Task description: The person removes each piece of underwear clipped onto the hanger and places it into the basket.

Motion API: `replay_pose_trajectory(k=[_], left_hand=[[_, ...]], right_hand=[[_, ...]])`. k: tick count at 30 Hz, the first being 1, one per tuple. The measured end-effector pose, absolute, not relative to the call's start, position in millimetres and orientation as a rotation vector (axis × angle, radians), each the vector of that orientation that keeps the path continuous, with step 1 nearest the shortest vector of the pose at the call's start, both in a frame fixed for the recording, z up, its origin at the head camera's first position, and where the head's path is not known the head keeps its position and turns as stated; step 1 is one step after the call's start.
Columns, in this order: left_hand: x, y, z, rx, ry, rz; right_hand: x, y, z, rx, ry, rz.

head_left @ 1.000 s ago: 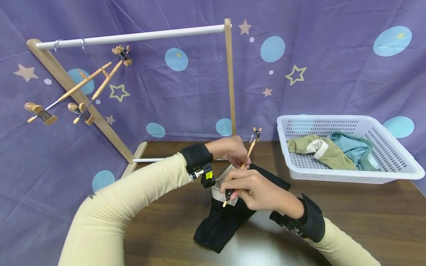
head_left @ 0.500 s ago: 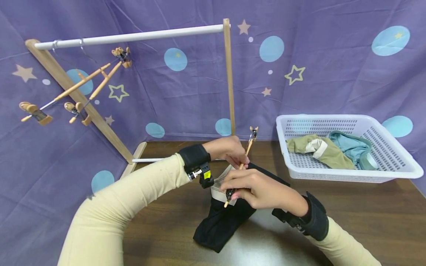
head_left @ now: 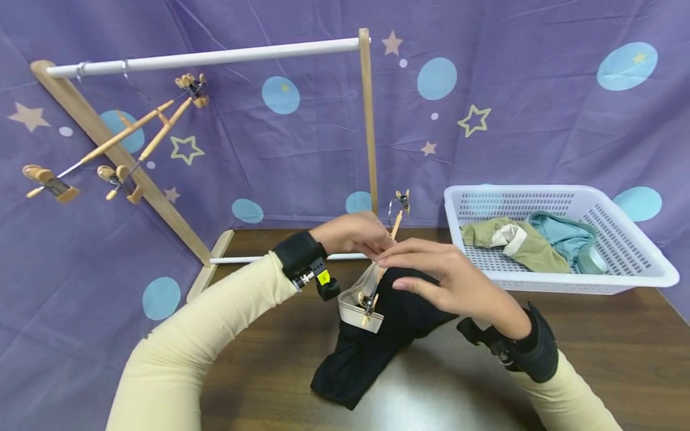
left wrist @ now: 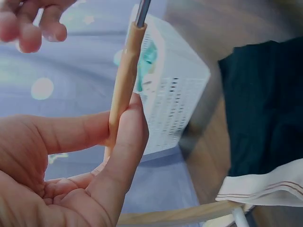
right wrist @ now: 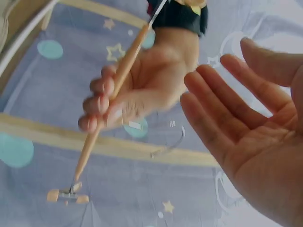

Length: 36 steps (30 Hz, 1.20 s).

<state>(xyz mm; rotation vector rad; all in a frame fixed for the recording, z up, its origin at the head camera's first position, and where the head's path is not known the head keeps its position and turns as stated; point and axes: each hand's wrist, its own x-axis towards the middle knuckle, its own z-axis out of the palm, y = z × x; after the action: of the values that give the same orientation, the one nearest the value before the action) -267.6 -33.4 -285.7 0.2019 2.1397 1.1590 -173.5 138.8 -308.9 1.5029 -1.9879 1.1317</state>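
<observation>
My left hand (head_left: pixel 356 234) pinches the wooden bar of a clip hanger (left wrist: pixel 124 71) between thumb and fingers. The hanger's far clip (head_left: pixel 403 202) rises beyond that hand, and its near clip (head_left: pixel 368 302) hangs over the white waistband (head_left: pixel 358 316) of a black garment, perhaps pants (head_left: pixel 372 359). Whether the near clip grips the waistband I cannot tell. My right hand (head_left: pixel 447 278) hovers just right of the hanger above the garment. In the right wrist view its fingers (right wrist: pixel 208 109) are extended, and nothing lies in its palm.
A white clothes rack (head_left: pixel 215 58) with wooden posts stands at the back left, and two clip hangers (head_left: pixel 115 140) hang on its rail. To the right, a white basket (head_left: pixel 560 281) holds an olive garment (head_left: pixel 530 248) and a teal one (head_left: pixel 566 236). A purple curtain (head_left: pixel 323 149) hangs behind.
My right hand has let go of the near clip and moved up and right, its fingers straightening. The left hand has shifted slightly up and left with the hanger.
</observation>
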Motion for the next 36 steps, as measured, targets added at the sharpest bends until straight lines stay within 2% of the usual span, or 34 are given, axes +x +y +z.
replay_pose_trajectory(k=[5, 13, 25, 36], left_hand=[[-268.1, -40.1, -279.4, 0.243, 2.073, 1.231], [-268.1, -45.1, -281.7, 0.232, 2.036, 1.317], [-265.2, -61.0, -294.9, 0.291, 2.051, 1.384], [-262.4, -70.9, -313.6, 0.339, 1.996, 1.520]], right_hand=[[-176.3, 151.4, -305.3, 1.260, -2.046, 1.126], [-186.7, 158.4, -321.6, 0.969, -2.367, 1.015], [-192.9, 141.6, -363.0, 1.122, -2.816, 0.494], [-196.9, 130.1, -383.6, 1.086, -3.038, 0.414]])
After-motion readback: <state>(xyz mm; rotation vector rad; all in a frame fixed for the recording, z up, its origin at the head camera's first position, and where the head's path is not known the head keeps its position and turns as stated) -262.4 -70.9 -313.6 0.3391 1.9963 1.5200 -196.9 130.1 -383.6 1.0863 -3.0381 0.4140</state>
